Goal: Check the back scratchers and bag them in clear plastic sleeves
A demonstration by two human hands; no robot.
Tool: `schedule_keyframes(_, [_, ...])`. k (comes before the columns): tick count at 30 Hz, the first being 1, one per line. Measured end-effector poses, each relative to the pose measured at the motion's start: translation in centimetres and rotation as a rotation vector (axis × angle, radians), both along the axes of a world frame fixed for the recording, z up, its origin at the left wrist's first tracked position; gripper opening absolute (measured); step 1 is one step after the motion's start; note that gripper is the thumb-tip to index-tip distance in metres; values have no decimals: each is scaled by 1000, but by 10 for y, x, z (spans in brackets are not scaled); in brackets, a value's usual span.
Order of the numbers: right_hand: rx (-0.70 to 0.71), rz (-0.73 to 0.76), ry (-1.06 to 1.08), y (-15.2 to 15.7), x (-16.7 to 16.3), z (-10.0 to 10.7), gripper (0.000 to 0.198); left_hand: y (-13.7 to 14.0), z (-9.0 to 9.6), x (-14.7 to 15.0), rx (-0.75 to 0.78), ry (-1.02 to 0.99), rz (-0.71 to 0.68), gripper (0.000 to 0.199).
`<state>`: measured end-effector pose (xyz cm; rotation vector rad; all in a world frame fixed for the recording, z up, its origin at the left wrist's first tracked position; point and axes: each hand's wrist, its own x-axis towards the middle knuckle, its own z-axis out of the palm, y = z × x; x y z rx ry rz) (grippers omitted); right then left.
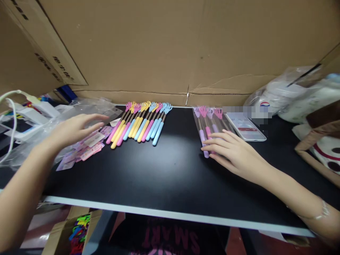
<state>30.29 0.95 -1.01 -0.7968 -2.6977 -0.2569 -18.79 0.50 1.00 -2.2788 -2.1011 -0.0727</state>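
Note:
My left hand (77, 129) is open, fingers stretched, above clear plastic bags (92, 106) and a pile of pink and purple cards (89, 147). Fingers extended, my right hand (233, 152) lies flat over the lower handles of a few purple and pink back scratchers (203, 138), which appear to be in clear plastic sleeves. Part of their handles is hidden beneath my fingers. Between my hands lies a row of several back scratchers (142, 125) with pink, yellow and blue handles, claw ends pointing away from me.
A phone (247, 126) lies right of the sleeved scratchers. Bagged white cups (278, 94) and a plush toy (328, 148) stand at the right. White devices with a cable (12, 124) sit at the left. Cardboard (148, 46) walls the back. Below the table edge is a box of colourful items (79, 230).

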Motion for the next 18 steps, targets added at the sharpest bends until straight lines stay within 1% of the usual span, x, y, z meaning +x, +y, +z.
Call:
schedule_keyframes(2, [20,-6,-1,1,1,-1,24,-4,-4,-28,22,117,81,56])
schedule_keyframes(5, [33,-18,-7,3,2,-2,25,-11,-14,-48,88,265,207,65])
schedule_keyframes(7, [46,-19,-12,3,3,-2,25,-14,-20,-51,95,317,283,67])
schedule_keyframes(9, [67,-14,-15,3,3,-1,25,-16,-23,-50,97,329,332,65])
schedule_keyframes(14, [138,0,-25,2,3,0,22,-18,-22,-44,152,241,374,59])
schedule_keyframes(18, [147,5,-39,2,3,0,22,-23,-16,-36,250,160,443,57])
